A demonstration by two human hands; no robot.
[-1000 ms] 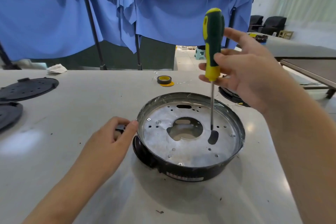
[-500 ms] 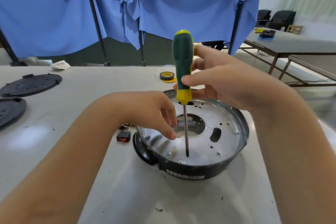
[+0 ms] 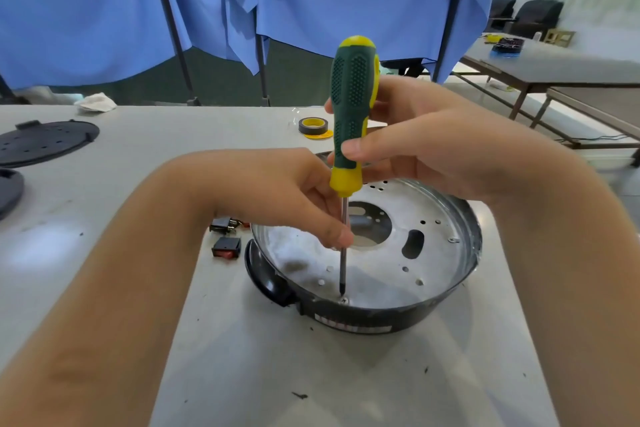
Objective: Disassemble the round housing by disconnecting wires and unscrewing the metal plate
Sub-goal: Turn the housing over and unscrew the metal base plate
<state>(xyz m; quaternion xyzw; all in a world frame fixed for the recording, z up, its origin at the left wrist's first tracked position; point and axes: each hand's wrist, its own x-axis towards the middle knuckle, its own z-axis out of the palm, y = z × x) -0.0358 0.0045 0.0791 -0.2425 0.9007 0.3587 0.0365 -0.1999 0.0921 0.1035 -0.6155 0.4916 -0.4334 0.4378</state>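
Two hands work over one round housing [image 3: 363, 317] on the worktop [image 3: 173, 149]: the right hand [image 3: 426, 146] grips one screwdriver [image 3: 350, 107] by its handle, upright, tip at a screw [image 3: 344, 300] on the metal plate [image 3: 381, 274]. The left hand [image 3: 277, 194] pinches the shaft. Two switches [image 3: 227, 248] lie just left of the housing; one tape roll [image 3: 312, 126] and two black discs [image 3: 45, 142] sit farther off.

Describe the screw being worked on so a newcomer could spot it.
Find the round black housing on the white table. On the near edge of its metal plate sits a cross-head screw. Unlike the empty holes around it, the screwdriver tip stands right over it.
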